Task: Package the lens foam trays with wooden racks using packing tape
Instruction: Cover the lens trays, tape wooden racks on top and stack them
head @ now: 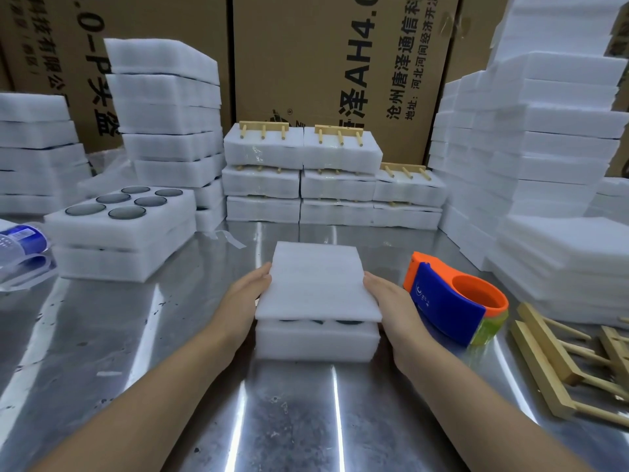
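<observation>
Polished steel worktop [289, 420] is carrying a thick white foam lens tray [316, 344] at near centre, long axis running near to far. A thin, soft white foam cover sheet [318, 284] is lying on it, slightly askew. Pale wooden peg racks [544, 352] and an orange-and-blue plastic tape dispenser [452, 301] are lying right, nearer the right hand [391, 301]. It and the left hand [245, 298], fingers straight, are pressing the sheet's side edges.

A packing workshop: printed cardboard cartons [323, 63] rise beyond the hands; foam stacks [551, 148] crowd the steel worktop [289, 420].
</observation>
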